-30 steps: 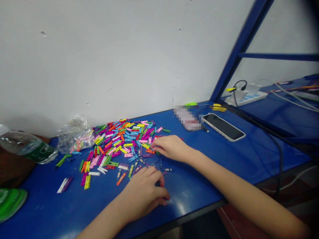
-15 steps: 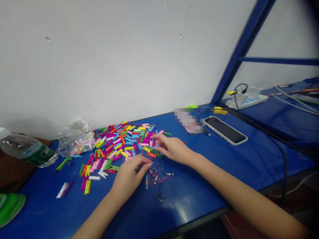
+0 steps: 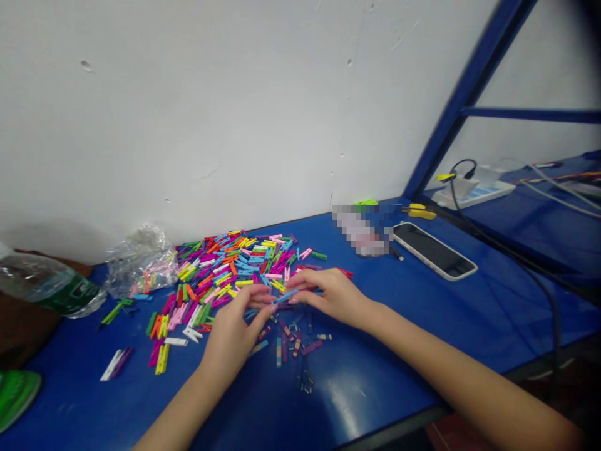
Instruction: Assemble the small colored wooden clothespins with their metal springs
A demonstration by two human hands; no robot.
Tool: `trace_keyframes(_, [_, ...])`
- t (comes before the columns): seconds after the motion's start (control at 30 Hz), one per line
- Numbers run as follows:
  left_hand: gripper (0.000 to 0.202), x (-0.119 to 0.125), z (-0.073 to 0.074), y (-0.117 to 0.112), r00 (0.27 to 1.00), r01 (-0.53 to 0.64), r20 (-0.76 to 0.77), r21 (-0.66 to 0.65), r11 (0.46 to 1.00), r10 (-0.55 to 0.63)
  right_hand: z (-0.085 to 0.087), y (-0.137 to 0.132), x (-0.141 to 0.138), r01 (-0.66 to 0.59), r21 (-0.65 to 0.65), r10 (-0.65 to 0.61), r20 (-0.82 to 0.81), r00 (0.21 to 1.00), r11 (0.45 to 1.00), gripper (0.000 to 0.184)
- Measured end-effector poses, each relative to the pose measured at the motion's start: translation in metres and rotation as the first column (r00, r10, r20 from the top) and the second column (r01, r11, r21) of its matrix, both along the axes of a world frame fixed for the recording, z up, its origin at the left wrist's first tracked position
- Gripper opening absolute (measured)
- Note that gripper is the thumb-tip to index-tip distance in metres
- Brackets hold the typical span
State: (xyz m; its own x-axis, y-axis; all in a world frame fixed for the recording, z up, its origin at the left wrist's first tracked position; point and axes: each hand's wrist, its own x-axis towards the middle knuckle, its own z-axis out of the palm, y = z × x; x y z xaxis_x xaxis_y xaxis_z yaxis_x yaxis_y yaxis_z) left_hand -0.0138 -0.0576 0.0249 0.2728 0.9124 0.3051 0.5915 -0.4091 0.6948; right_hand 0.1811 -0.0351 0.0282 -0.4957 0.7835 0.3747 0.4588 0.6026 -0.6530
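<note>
A small blue clothespin (image 3: 284, 297) is pinched between both my hands above the table. The fingertips of my left hand (image 3: 238, 316) close on its left end, while my right hand (image 3: 332, 295) grips its right end between thumb and fingers. Behind the hands spreads a large pile of colourful clothespins (image 3: 244, 266). Just below my fingers lie loose clothespin halves (image 3: 297, 343) and small metal springs (image 3: 306, 380). To the left of my left hand, a white clothespin (image 3: 175, 341) rests at the pile's near edge.
A clear plastic bag (image 3: 141, 263) and a water bottle (image 3: 49, 282) are at the left, with a green object (image 3: 17, 398) nearer. A white and a purple clothespin (image 3: 117, 364) lie apart. On the right are a phone (image 3: 434, 249), a cable (image 3: 526, 269) and a power strip (image 3: 474, 194).
My right hand has come down from the pile's edge toward my left hand, bringing the blue clothespin. Both hands now hold it. The view has shifted slightly.
</note>
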Motion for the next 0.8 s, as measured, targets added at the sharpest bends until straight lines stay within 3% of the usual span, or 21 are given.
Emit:
trace_keyframes(0.17, [0.02, 0.002, 0.003, -0.003, 1.0, 0.009, -0.029, 0.015, 1.0, -0.008, -0.002, 0.001, 0.002, -0.022, 0.155, 0.012, 0.067, 0.998, 0.988, 0.012])
trace_keyframes(0.4, [0.02, 0.002, 0.005, -0.005, 0.997, 0.03, -0.074, 0.069, 0.997, -0.025, -0.003, 0.0, 0.003, -0.092, 0.308, 0.038, 0.177, 0.983, 0.947, 0.018])
trace_keyframes(0.6, [0.017, 0.006, 0.004, -0.011, 0.997, 0.0, -0.082, 0.102, 0.995, 0.008, -0.005, -0.006, -0.002, -0.109, 0.238, 0.102, 0.044, 0.994, 0.965, 0.015])
trace_keyframes(0.8, [0.014, 0.006, 0.006, -0.014, 0.997, -0.006, -0.073, 0.222, 0.975, 0.023, 0.001, -0.01, -0.007, -0.084, 0.022, 0.086, -0.102, 0.991, 0.996, 0.013])
